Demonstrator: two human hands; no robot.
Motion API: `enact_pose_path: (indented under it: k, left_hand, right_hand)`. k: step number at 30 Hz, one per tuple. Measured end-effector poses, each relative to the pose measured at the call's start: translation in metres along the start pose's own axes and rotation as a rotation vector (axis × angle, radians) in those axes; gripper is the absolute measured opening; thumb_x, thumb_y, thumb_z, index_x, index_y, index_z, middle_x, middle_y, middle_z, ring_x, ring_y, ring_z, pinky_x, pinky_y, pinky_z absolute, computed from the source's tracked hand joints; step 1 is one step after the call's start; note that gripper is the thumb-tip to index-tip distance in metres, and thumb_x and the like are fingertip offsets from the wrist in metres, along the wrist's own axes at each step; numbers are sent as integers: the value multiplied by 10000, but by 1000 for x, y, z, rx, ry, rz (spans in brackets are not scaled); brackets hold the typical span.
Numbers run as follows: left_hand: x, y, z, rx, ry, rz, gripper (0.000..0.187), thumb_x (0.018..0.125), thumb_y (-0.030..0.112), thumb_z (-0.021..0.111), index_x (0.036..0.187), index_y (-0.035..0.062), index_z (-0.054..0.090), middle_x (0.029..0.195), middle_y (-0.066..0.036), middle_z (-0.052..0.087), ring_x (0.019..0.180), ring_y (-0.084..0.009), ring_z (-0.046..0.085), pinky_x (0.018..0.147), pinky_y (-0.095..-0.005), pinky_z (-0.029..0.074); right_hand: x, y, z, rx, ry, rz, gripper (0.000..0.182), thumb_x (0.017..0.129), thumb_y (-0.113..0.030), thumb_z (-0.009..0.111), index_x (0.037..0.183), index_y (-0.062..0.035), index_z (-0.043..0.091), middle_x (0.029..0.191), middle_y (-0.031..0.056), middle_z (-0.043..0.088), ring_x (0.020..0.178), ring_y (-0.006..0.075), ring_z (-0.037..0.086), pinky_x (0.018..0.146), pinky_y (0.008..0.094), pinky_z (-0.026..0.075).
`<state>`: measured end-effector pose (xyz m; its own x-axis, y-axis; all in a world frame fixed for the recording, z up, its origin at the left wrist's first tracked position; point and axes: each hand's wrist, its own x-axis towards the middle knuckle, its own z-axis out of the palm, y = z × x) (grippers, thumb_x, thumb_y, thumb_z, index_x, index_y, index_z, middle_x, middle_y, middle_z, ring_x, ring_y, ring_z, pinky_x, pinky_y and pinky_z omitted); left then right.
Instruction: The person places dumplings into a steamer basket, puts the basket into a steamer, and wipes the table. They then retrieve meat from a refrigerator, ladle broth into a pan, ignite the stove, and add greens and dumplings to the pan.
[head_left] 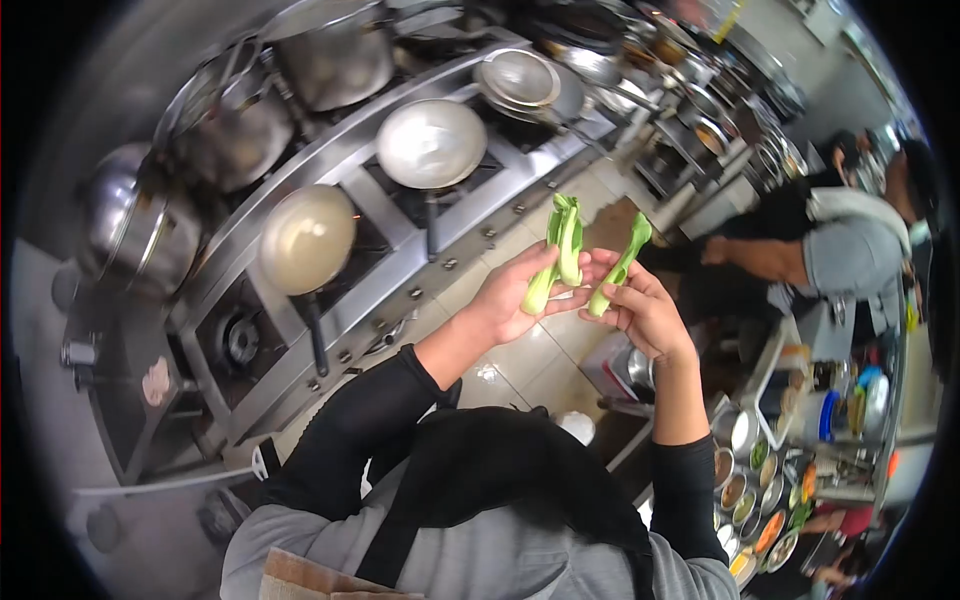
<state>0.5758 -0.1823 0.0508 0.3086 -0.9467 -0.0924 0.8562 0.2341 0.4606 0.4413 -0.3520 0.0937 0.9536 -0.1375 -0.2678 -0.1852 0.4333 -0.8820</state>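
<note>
Held up in front of my chest, my left hand [510, 290] grips pieces of bok choy [566, 245], their pale stems against the palm and the green leaves pointing up. My right hand [640, 308] pinches a separate bok choy piece [625, 262] between thumb and fingers, its leaf end upward and its stem low. The fingers of both hands come close together between the pieces. Beyond my hands, over the tiled floor, runs the edge of the stove.
Two pans, a near one [308, 240] and a farther one [432, 143], sit on the stove [405, 235], handles toward me. Large metal pots [140, 225] line the back. A co-worker [850, 250] stands at right. Below them, a counter holds several ingredient bowls [738, 430].
</note>
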Motion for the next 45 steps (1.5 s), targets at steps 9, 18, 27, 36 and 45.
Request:
enact_pose_path:
  k: [9,18,27,36,45]
  left_hand:
    - [-83,89,-90,195,185,224,374,967,185,599,1317,100,500,1241,-70,605,1143,-180,589,1010,-405,469]
    - [-117,112,-132,125,162,257,459,960,287,594,1350,76,479,1290,-102,583,1215,-205,556,1044,-414,433]
    - [-122,97,-154,-113,216,257,449,992,290,542,1357,39,464,1351,-148,554,1275,-253,526,1077,-450,417]
    - [-127,61,-162,79,271,198,423,1032,263,470,1336,-29,507,1273,-149,613,1164,-253,600,1002,-386,468]
    - [-85,49,-229,-40,10,-198,441,998,416,552,1238,46,552,1181,-73,639,1040,-199,625,922,-334,507]
  right_hand:
    - [115,48,126,-304,6,-97,374,904,-92,712,1227,12,554,1049,45,674,917,111,653,789,259,530]
    - [156,85,182,-515,25,-280,313,870,-62,743,1136,35,609,974,61,674,841,101,641,735,252,546]
    - [159,104,178,-528,131,-319,217,883,-53,718,1058,19,611,891,28,654,779,82,599,695,228,525]
    - [137,160,151,-734,224,-220,153,810,-48,658,962,-41,640,938,113,686,867,200,656,760,372,527]
    - [91,155,118,-458,489,-650,97,767,-45,691,776,-3,603,728,111,639,642,202,615,590,343,493]
